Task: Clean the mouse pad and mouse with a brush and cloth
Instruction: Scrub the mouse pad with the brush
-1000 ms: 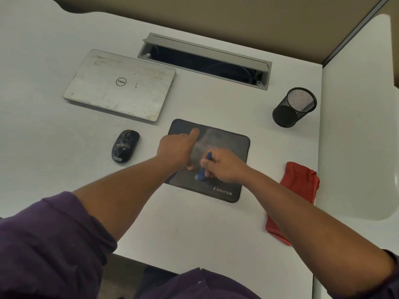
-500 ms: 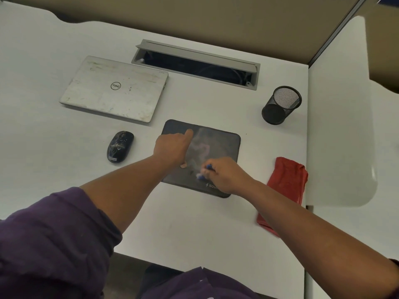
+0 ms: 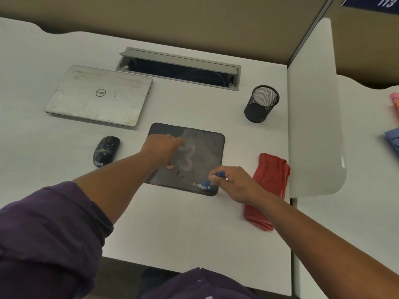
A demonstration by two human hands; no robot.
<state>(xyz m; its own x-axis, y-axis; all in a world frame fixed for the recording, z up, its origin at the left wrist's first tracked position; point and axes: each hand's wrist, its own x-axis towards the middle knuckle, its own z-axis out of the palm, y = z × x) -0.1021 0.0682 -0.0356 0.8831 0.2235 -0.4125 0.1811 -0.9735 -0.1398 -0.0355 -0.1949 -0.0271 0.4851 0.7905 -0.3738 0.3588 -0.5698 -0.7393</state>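
1. On the white desk (image 3: 194,223) a dark mouse pad (image 3: 207,152) lies flat near the middle, with a pale dusty film over its centre.
2. At the left part of the pad the left hand (image 3: 162,148) presses down; its fingers are bent under and grasp nothing, and one fingertip points toward the far edge.
3. At the near right corner of the pad the right hand (image 3: 234,183) grips a small blue brush (image 3: 210,181). The brush head touches the pad on top of the printed logo, and the handle disappears inside the fingers.
4. To the left of the pad, apart from it, stands a black mouse (image 3: 106,150) with pale marks on its back.
5. To the right of the pad lies a folded red cloth (image 3: 273,175), partly under the right forearm; no hand touches it.
6. Farther back are a closed silver laptop (image 3: 99,96), an open grey cable tray (image 3: 179,69) and a black mesh pen cup (image 3: 261,104).
7. Purple sleeves (image 3: 47,234) cover both upper arms.
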